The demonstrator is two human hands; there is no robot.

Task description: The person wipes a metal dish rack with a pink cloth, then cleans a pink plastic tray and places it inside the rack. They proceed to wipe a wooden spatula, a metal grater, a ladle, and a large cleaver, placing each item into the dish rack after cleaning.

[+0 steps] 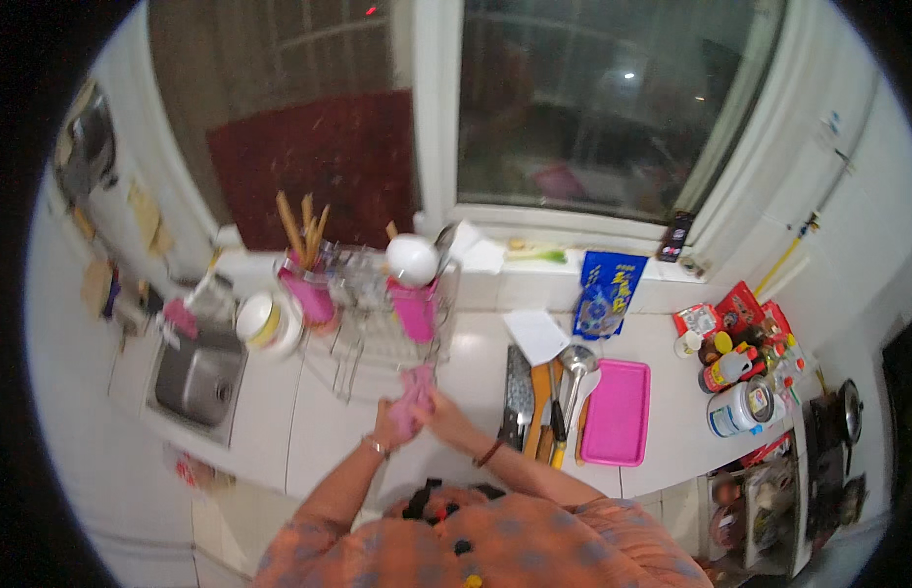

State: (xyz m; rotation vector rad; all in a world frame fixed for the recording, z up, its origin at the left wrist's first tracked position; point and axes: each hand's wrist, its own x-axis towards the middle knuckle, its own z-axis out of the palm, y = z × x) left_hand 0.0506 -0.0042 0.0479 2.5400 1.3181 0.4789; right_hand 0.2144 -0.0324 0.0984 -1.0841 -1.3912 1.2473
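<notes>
A pink cloth [415, 397] is bunched between my two hands above the white tiled counter [331, 448]. My left hand [390, 423] wraps round its left side, with a bracelet at the wrist. From the right, my right hand [446, 420] grips the same cloth, its fingers close to the left ones. Just beyond the hands stands a wire dish rack [368, 332] holding two pink utensil holders [309, 298] and an upturned white bowl [413, 259]. The fingertips are partly hidden by the cloth.
Right of my hands lie a cleaver [516, 393], a wooden spatula [540, 400], a ladle [578, 360] and a pink tray [615, 413]. A blue pouch [609, 294] leans near the windowsill. Bottles and jars [728, 371] crowd the right end; a steel sink [199, 382] is at left.
</notes>
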